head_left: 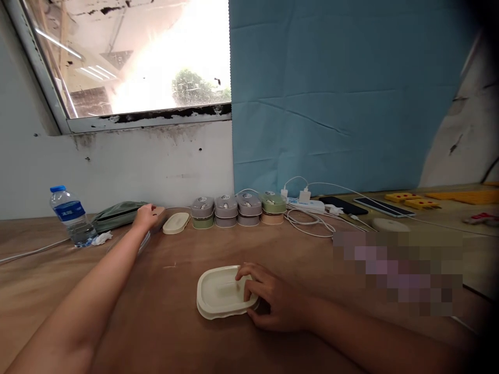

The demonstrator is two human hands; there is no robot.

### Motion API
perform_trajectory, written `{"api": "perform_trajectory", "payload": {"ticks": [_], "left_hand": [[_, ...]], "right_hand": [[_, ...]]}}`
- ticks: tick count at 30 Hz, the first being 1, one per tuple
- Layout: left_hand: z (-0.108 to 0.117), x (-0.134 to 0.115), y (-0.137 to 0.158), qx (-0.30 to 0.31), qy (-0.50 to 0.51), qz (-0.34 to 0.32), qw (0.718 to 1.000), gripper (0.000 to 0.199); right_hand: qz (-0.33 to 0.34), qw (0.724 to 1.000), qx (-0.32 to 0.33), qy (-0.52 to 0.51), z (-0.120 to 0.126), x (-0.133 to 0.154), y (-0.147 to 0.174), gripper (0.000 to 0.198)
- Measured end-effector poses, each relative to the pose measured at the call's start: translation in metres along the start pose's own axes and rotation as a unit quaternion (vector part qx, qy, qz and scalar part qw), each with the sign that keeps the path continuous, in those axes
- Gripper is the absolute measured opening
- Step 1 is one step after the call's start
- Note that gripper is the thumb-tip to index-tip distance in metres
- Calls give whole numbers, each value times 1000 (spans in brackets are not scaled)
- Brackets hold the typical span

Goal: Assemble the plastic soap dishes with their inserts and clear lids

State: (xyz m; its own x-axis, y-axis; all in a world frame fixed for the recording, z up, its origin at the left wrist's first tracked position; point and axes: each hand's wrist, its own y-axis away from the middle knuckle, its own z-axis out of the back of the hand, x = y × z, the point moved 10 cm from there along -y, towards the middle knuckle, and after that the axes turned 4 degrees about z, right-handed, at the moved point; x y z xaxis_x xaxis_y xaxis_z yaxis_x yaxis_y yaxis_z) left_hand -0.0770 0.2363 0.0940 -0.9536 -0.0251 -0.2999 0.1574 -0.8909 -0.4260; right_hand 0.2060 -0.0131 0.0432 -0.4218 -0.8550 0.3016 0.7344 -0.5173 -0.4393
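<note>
The person's right hand [268, 298] is at the right end of the cream tray [218, 296]. Its fingers are bent and only partly open: two fingertips are inside the hollow, the thumb is outside at the near rim, so the rim is between them and seems to be held. The tray looks flat on the table [171, 301], but I cannot tell if it is a little raised.

The left hand [146, 215] is far behind and to the left of the tray, on a pinkish box [159, 218]. Its fingers are bent, but I cannot tell how firmly they hold.

As I judge, the work is partly done. Behind the tray, four boxes [226, 210] stand in a row with their lids on. What is left seems to be the tray, the pinkish box and a second tray [176, 223], behind the first and to its left; neither tray is fitted to any box.
</note>
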Motion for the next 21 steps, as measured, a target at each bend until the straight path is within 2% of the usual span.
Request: {"api": "perform_trajectory", "payload": {"ticks": [4,7,9,11,13,15,16,17,19,21], "left_hand": [[-23,22,-8,37,-32,32,998,39],[-23,23,-3,31,-32,33,998,36],[-12,19,1,6,-26,31,999,38],[11,10,10,-46,-8,25,999,40],[43,-5,30,-128,48,3,991,41],[70,-25,62,-187,137,-43,972,45],[75,-36,79,-179,174,-67,966,47],[75,-50,97,-140,207,-104,963,49],[65,-88,141,-18,265,-219,939,45],[52,-118,188,97,280,-315,902,42]], "right_hand": [[1,1000,-1,-4,2,1,1,17],[0,1000,-1,-2,3,1,1,17],[0,1000,0,-1,2,1,1,15],[1,1000,3,0,2,1,2,16],[-3,1000,-9,7,3,0,3,29],[1,999,-42,32,8,1,3,53],[10,997,-65,51,12,3,3,64],[22,993,-88,73,16,7,4,72],[46,984,-127,117,22,14,5,77],[56,977,-142,147,24,18,5,80]]}}
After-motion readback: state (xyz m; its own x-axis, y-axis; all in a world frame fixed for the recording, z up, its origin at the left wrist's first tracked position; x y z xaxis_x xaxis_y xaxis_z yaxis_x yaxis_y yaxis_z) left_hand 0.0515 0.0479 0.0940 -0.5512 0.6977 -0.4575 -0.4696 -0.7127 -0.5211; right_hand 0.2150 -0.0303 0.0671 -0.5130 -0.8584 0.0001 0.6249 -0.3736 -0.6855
